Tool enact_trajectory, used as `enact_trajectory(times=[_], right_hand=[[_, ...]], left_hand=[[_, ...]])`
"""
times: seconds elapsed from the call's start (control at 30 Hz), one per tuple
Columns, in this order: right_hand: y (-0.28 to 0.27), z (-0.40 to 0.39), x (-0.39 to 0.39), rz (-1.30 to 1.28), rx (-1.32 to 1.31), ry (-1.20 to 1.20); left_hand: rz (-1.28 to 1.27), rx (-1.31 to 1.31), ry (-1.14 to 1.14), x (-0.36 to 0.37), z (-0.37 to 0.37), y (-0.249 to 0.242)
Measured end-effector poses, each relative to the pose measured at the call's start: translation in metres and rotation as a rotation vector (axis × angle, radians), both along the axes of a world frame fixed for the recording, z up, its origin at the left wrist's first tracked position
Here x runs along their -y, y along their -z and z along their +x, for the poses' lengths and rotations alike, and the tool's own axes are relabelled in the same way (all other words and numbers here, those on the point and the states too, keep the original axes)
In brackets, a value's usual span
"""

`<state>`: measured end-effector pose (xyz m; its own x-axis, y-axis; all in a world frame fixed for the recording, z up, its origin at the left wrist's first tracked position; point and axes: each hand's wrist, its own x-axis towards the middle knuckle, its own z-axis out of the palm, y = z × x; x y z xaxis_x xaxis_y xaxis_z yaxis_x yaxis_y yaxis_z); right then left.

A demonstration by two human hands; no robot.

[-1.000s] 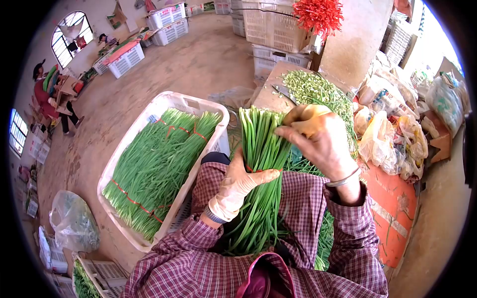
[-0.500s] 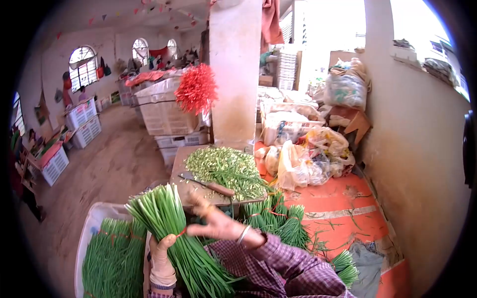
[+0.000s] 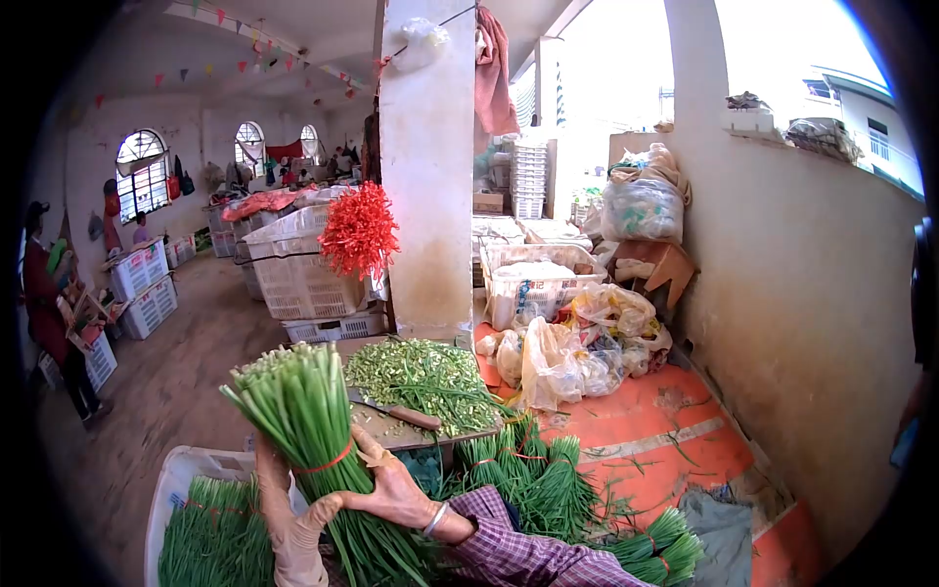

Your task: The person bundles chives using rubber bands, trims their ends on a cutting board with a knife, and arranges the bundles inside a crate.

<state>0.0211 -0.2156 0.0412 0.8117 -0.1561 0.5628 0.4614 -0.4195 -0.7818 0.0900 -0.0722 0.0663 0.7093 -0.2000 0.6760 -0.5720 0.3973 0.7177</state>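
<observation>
A thick bunch of chives [image 3: 303,401], its pale cut ends upward, stands tilted in front of me with a red band [image 3: 328,460] around it. My left hand [image 3: 291,523], in a pale glove, is wrapped around the bunch's left side. Against its right side, just below the band, my right hand [image 3: 396,494] grips with the thumb across the front; a bangle circles that wrist. Behind the bunch, a board [image 3: 450,430] carries a heap of chopped green trimmings [image 3: 421,372] and a knife with a wooden handle [image 3: 416,418].
A white crate [image 3: 176,470] of tied chives stands at left. More bunches [image 3: 567,479] lie right of the board on orange sheeting [image 3: 675,421]. Red ties [image 3: 359,230] hang on the pillar [image 3: 430,196]. Plastic bags [image 3: 558,362] lie beyond. A person [image 3: 49,303] stands far left.
My right hand, raised and blurred beside the bunch before, now holds it below the band. The red band now shows around the bunch's front. The view has tilted up and shifted right.
</observation>
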Motion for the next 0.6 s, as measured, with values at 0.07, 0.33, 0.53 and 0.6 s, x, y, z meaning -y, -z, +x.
enact_trajectory(times=[0.07, 0.33, 0.53, 0.6], right_hand=[[0.006, 0.012, -0.005, -0.37, 0.163, 0.196], [-0.029, 0.012, -0.045, -0.727, 0.213, 0.347], [0.035, -0.025, 0.005, -0.77, 0.009, 0.396], [0.094, -0.035, 0.046, -0.758, -0.133, 0.411]], left_hand=[[-0.094, -0.224, 0.196, -0.004, 0.006, 0.022], [-0.467, -0.635, 0.393, -0.016, 0.0, 0.035], [-0.562, -0.574, 0.192, -0.061, 0.044, 0.031], [-0.53, -0.538, 0.071, -0.073, 0.045, 0.024]])
